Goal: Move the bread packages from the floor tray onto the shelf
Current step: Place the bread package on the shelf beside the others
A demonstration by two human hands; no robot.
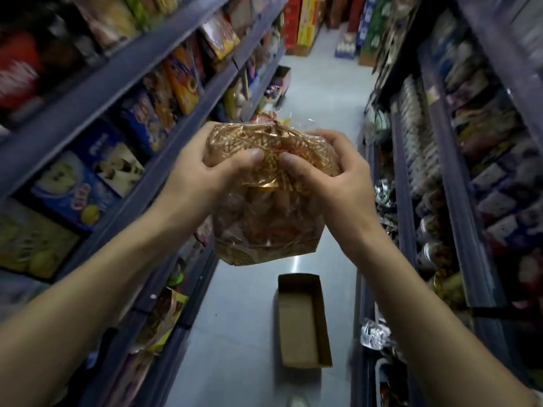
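Bottom edge cut off by the frame: forearms entering from both lower corners, elbows out of sight. Between them on the grey floor (pixel 235 333), a cardboard tray (pixel 302 321), open-topped, nothing visible inside. Below it at the very bottom edge, a pale blurred shape, too smeared to identify.

Higher up, held in mid-air above the tray and well clear of the shelves: a bread package (pixel 267 207), clear crinkled wrap with a gold lattice print, brownish contents only dimly visible through the glare. Left hand (pixel 202 174) wrapped around the package's upper left side, thumb pressed onto the front. Right hand (pixel 326 174) closed on the upper right side, thumb likewise on the front; remaining fingers of both hidden behind the wrap. Gathered top of the bag poking up between the hands, with a red-and-yellow scrap behind it, unreadable.

Left shelf (pixel 97 92) packed with boxes, blue, orange and yellow; printing motion-blurred, no brand legible. Right shelf (pixel 452 177) lined with packets and foil-wrapped goods, equally smeared, labels illegible.

Far end of the aisle: red and yellow cartons (pixel 302 22), lettering too small to read.
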